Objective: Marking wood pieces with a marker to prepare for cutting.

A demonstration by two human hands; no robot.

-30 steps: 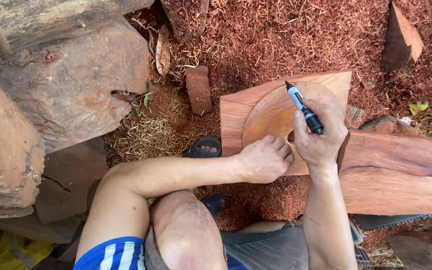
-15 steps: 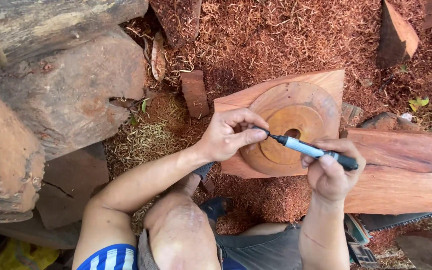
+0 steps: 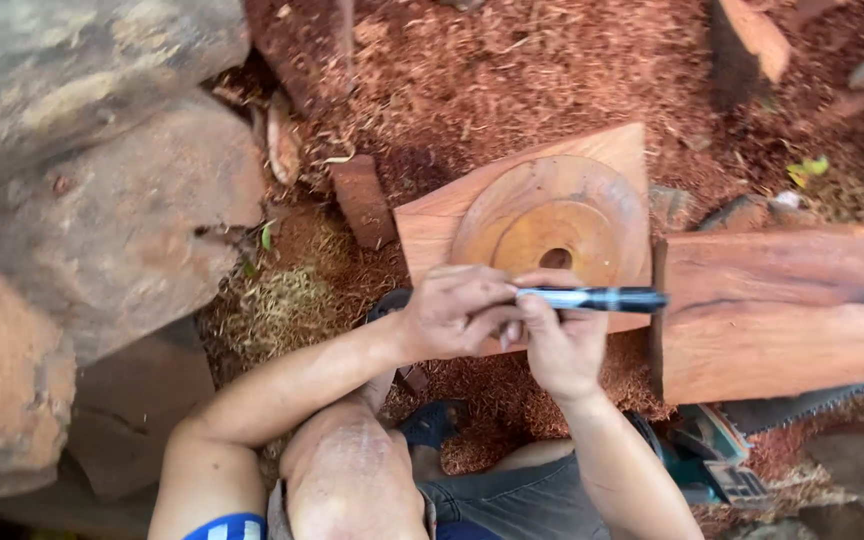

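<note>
Now both hands meet on the marker (image 3: 592,298) above the wooden disc (image 3: 552,225); left hand (image 3: 452,312) pinches its end, right hand (image 3: 557,345) wraps the barrel; pull straight, keeping the tip away from the wood.

Your 2 hands hide the near edge of the square reddish wooden slab (image 3: 432,225); the grey weathered log (image 3: 72,60) is cut off at the picture's top edge.

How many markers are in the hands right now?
1: a black and silver marker, lying level across the near edge of the carved wooden disc, gripped by the left hand and the right hand. None shows elsewhere.
</note>
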